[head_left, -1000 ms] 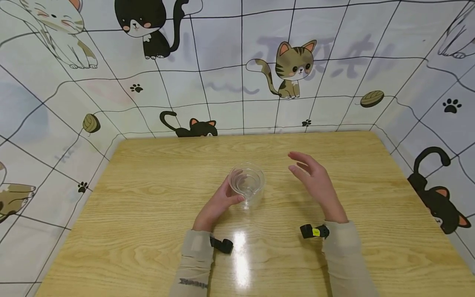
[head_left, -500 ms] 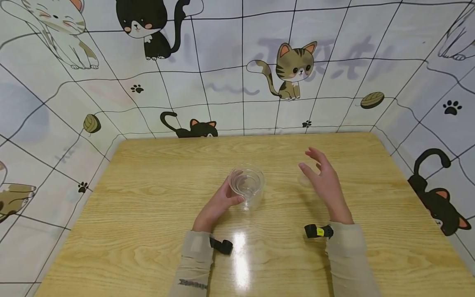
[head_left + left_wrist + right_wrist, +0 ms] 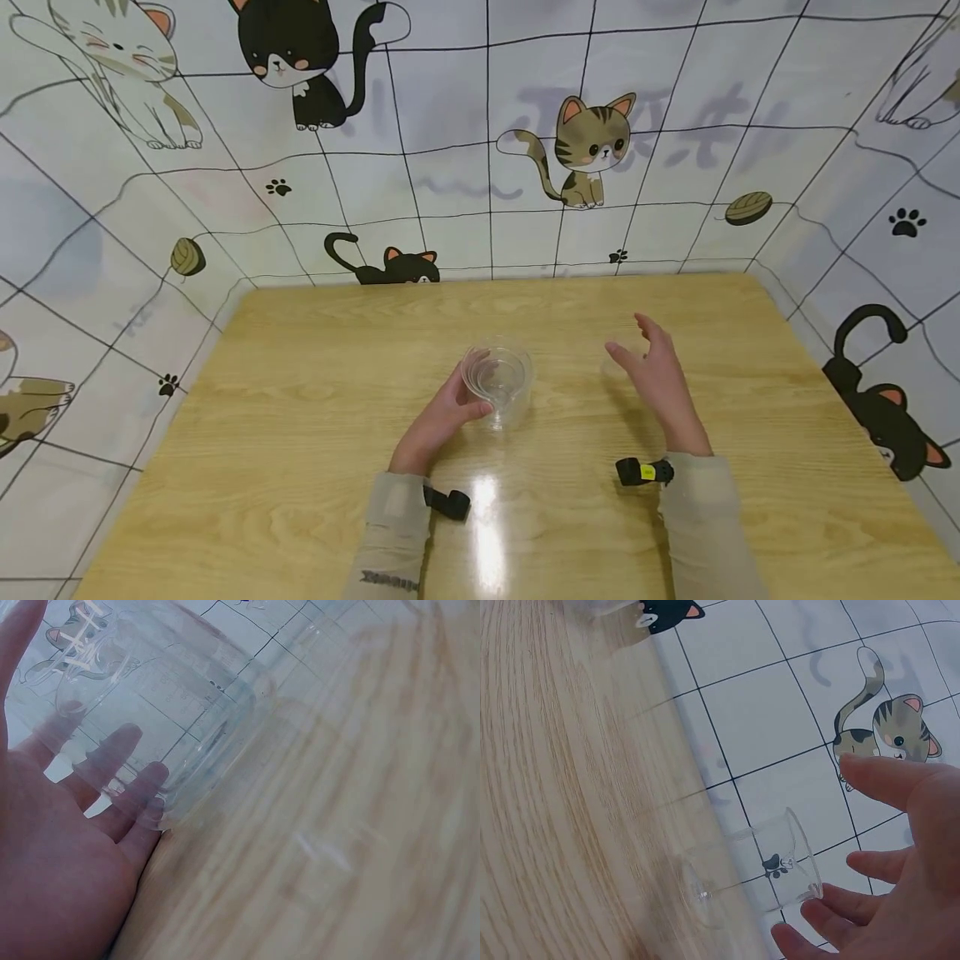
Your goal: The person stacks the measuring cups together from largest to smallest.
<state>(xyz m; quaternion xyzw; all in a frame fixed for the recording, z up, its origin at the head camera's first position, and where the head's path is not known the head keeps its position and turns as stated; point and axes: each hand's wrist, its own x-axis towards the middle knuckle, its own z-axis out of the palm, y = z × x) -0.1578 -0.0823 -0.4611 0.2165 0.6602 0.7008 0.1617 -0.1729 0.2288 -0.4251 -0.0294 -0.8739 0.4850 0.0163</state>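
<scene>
My left hand (image 3: 442,417) grips a clear beaker (image 3: 513,400) near the middle of the table, thumb on the near side. Faint graduation marks show on the beaker wall (image 3: 161,697) in the left wrist view, where the fingers show through it. To the right, my right hand (image 3: 660,383) is held with fingers spread and thumb apart. Beside it a small clear cup (image 3: 742,870) stands upright on the table; fingertips are right at its rim in the right wrist view. In the head view this cup is barely visible.
The wooden table (image 3: 300,500) reaches back to a white backdrop (image 3: 450,175) with cat drawings and grid lines, which also rises at both sides. Each wrist wears a black strap (image 3: 447,503). A bright light reflection lies on the near tabletop.
My right hand has moved to the right, away from the beaker, and the small cup has come into sight beside its fingers. The left hand keeps its grip on the beaker.
</scene>
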